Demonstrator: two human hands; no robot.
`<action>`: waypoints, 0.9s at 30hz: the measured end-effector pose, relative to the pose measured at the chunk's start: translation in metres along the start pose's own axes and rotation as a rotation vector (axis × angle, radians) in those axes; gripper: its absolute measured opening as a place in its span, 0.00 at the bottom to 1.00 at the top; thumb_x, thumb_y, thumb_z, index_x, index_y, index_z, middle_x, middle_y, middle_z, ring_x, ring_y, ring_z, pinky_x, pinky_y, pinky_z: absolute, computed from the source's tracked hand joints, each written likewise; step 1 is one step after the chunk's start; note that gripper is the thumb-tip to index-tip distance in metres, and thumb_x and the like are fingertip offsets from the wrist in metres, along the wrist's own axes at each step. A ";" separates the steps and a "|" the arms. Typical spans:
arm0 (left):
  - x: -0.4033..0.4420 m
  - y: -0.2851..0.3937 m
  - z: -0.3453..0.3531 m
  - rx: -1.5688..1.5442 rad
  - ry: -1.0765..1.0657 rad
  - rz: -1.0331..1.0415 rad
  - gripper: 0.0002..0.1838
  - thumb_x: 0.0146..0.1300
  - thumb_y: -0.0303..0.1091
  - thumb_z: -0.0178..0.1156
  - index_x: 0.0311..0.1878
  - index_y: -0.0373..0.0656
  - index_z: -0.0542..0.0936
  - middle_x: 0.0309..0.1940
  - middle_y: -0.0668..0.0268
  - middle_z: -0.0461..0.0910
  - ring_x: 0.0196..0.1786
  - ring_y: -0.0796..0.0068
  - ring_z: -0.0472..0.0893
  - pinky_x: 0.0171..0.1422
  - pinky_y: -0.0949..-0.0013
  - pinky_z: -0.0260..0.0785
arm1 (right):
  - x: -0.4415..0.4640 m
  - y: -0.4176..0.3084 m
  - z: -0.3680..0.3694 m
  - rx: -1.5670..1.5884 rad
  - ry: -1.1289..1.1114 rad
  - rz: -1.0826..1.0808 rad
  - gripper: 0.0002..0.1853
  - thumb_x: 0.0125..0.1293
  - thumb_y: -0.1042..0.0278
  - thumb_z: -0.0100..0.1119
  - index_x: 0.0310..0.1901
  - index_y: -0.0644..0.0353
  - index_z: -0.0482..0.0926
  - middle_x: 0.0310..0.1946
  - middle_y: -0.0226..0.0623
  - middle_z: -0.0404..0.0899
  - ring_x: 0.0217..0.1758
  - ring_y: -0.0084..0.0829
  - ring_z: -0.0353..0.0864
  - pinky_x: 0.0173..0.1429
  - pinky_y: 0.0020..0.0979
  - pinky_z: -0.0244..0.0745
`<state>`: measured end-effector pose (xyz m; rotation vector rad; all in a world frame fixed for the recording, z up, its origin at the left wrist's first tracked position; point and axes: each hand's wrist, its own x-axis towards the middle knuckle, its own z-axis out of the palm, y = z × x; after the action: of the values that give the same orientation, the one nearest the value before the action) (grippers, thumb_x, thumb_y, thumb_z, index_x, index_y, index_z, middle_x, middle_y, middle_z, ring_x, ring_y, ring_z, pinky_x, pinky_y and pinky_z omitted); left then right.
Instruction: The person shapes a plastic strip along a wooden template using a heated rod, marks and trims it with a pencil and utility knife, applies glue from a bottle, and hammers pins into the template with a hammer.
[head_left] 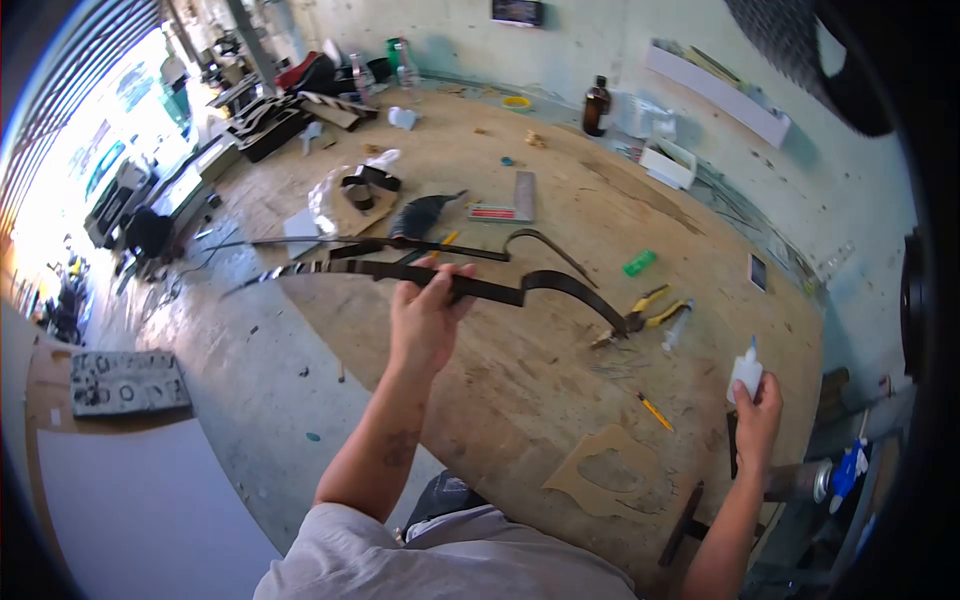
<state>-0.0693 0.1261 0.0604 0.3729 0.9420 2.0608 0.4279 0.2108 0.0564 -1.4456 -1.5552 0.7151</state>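
My left hand is closed around the middle of a long, dark curved strip, which has a hooked bend at its right and a thin tapering left end. Just beyond it is a second, similar dark strip. Near the table's right edge, my right hand grips a small white squeeze bottle with a narrow bluish tip, held upright. Yellow-handled pliers lie by the right end of the held strip, next to a clear syringe-like tube.
On the wooden table lie a pencil, a cardboard cutout, a green lighter-like piece, a metal square and a phone. A brown bottle stands by the wall. A gas canister is at lower right.
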 end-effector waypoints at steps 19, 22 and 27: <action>0.049 -0.006 -0.029 -0.050 -0.005 -0.155 0.18 0.84 0.21 0.51 0.71 0.41 0.69 0.60 0.50 0.81 0.65 0.50 0.86 0.73 0.44 0.83 | -0.006 -0.007 0.008 -0.010 -0.034 0.027 0.12 0.76 0.71 0.68 0.53 0.68 0.80 0.43 0.33 0.83 0.45 0.23 0.80 0.53 0.30 0.75; 0.048 -0.013 -0.031 -0.027 -0.013 -0.139 0.18 0.84 0.21 0.51 0.72 0.41 0.68 0.59 0.49 0.82 0.65 0.50 0.86 0.74 0.44 0.82 | -0.006 -0.002 0.007 -0.038 -0.052 0.004 0.12 0.77 0.70 0.68 0.55 0.66 0.80 0.43 0.31 0.83 0.45 0.22 0.79 0.53 0.30 0.75; 0.045 -0.014 -0.029 -0.054 -0.028 -0.130 0.18 0.83 0.20 0.52 0.72 0.42 0.68 0.59 0.48 0.83 0.67 0.50 0.86 0.76 0.42 0.81 | -0.010 -0.011 0.011 -0.020 -0.035 -0.008 0.11 0.76 0.71 0.68 0.53 0.67 0.80 0.41 0.33 0.82 0.44 0.24 0.79 0.53 0.31 0.75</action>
<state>-0.1055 0.1523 0.0273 0.3037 0.8696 1.9533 0.4126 0.2009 0.0589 -1.4478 -1.5983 0.7260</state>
